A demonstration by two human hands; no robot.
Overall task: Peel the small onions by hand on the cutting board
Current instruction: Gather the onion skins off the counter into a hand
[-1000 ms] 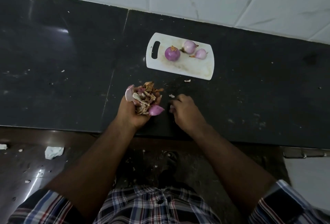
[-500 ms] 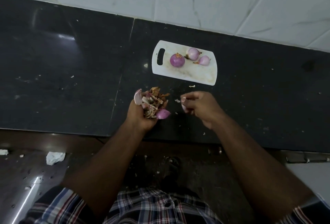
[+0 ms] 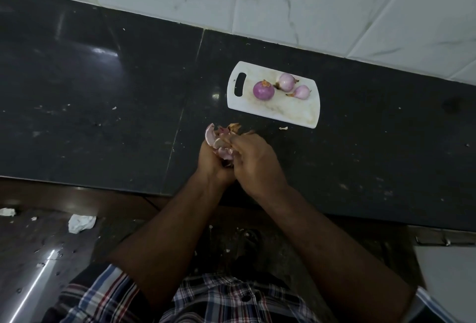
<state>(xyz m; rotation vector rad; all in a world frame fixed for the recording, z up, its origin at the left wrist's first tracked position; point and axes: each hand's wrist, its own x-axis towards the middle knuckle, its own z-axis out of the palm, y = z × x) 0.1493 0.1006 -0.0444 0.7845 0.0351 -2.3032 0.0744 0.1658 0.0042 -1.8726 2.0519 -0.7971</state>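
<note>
On the white cutting board [image 3: 273,106] we count three peeled onions [image 3: 263,90].
Both hands' grips, left hand [image 3: 212,161] and right hand [image 3: 255,163], clasp one wad of onion skins [image 3: 221,140] above the desk [image 3: 103,116].

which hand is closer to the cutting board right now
Right. The right hand sits just below the cutting board's near edge; the left hand, gripping the onion peels, is further left, below the handle end.

White cutting board [image 3: 304,109] with brown staining near the black counter's [image 3: 103,116] far edge, bearing one deep purple onion [image 3: 263,90] and two paler pink-lilac onions [image 3: 287,82]; pink and tan peels [image 3: 221,140]; blue-red-white plaid shirt [image 3: 219,297]; white grey-veined wall tiles [image 3: 309,1].
</note>
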